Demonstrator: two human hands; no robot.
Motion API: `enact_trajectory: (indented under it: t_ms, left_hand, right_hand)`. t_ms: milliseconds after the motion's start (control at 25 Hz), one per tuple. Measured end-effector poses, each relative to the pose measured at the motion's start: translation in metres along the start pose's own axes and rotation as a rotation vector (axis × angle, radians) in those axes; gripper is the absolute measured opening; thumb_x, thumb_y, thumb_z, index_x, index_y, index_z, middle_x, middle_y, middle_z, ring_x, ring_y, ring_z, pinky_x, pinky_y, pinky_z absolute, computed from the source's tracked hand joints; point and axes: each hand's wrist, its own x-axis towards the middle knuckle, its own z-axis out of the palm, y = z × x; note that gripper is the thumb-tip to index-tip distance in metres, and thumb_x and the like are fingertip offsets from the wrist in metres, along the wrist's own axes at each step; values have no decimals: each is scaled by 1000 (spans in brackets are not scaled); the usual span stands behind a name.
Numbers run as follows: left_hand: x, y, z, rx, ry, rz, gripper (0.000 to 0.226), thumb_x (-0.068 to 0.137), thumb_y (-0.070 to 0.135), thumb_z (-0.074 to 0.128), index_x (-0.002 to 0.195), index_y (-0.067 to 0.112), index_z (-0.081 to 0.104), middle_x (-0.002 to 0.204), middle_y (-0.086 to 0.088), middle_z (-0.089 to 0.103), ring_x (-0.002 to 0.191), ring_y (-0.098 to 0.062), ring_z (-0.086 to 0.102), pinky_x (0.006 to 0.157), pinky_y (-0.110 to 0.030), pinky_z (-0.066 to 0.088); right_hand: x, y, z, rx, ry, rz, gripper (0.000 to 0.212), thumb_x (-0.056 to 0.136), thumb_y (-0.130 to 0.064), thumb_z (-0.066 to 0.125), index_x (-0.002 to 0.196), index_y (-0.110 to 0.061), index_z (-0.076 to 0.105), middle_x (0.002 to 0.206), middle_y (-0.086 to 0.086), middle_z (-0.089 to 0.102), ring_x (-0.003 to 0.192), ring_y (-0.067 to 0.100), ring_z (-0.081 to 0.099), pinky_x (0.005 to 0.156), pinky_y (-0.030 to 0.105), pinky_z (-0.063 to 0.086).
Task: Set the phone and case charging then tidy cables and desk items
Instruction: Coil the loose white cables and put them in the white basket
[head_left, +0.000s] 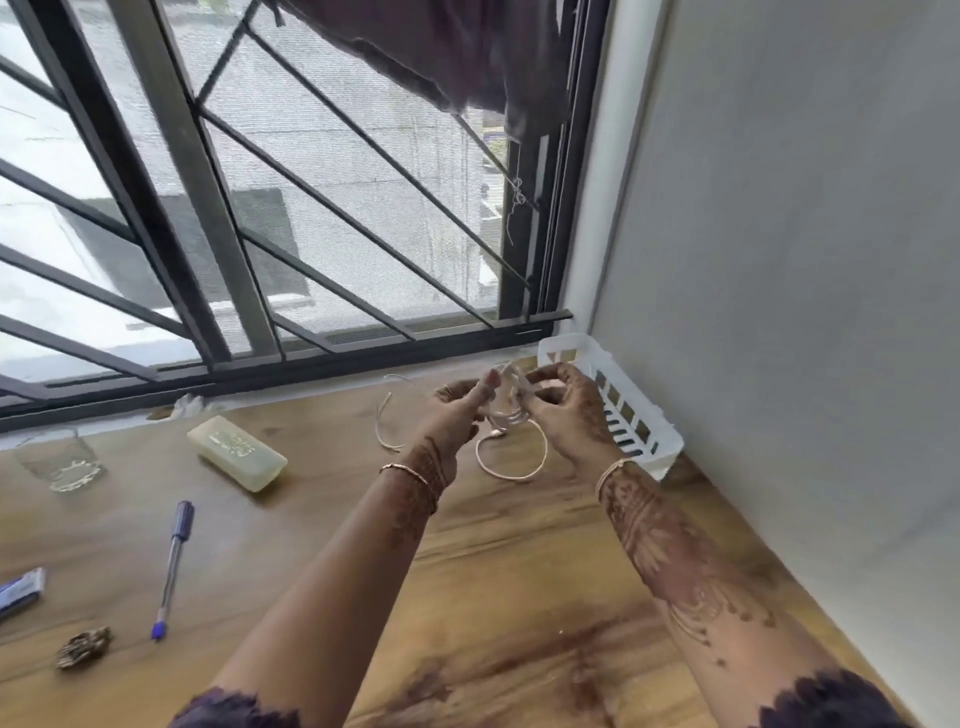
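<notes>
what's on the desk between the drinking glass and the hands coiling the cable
In the head view, a pale translucent rectangular box lies on the desk between the glass and the left hand; a loose cable end lies closer to the hand.

Both forearms reached far forward; the left hand (462, 410) and right hand (563, 410) met close together, fingers curled and pinching.

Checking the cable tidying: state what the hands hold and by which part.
Both hands, left hand and right hand, pinch the coiled part of a white cable; its loose end trails on the desk.
</notes>
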Motion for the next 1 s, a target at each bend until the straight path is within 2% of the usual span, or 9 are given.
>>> enact_trajectory:
  t_ms: [80,200,320,440,600,760,1000]
  left_hand:
    - [4,-1,17,23,-88,-46,11,86,33,66,84,22,66,76,8,62,67,-5,50,61,-18,41]
    - [11,-9,38,37,-116,-114,6,88,25,65,82,23,65,81,8,62,68,-6,52,63,-20,43]
    - [18,-19,49,21,-124,-189,8,90,18,60,84,22,64,83,7,62,66,-5,52,58,-18,43]
    - [23,-25,50,10,-124,-224,13,91,12,57,87,21,65,80,7,62,65,-5,52,57,-17,42]
    - [37,-30,42,0,-78,-257,17,89,7,55,84,19,66,80,4,62,65,-8,53,60,-20,41]
    - [48,-39,37,-36,-51,-291,17,88,6,54,86,18,65,80,2,62,63,-8,52,59,-19,42]
    - [53,-49,37,-59,-69,-311,21,94,8,46,87,17,64,79,2,61,61,-9,51,52,-16,40]
  right_hand:
    - [15,12,-25,-61,65,26,19,73,-28,79,79,-24,61,81,0,74,76,17,71,76,43,59]
    - [41,22,-64,-249,179,55,18,74,-29,78,73,-22,62,82,3,74,80,21,70,77,35,56]
    - [63,35,-84,-490,215,76,14,79,-29,73,84,-17,68,92,6,74,90,25,68,78,29,50]
    - [81,43,-81,-664,164,43,15,84,-28,67,89,-14,67,98,10,72,96,30,65,80,31,48]
    - [108,44,-79,-748,136,50,9,83,-23,66,90,-17,66,101,9,71,99,31,63,83,33,49]
    - [116,61,-72,-931,-16,106,12,83,-20,63,94,-19,65,107,10,68,102,31,62,85,34,49]
    - [122,84,-62,-993,-108,107,24,84,-9,56,107,-10,64,115,18,64,109,34,60,93,36,48]
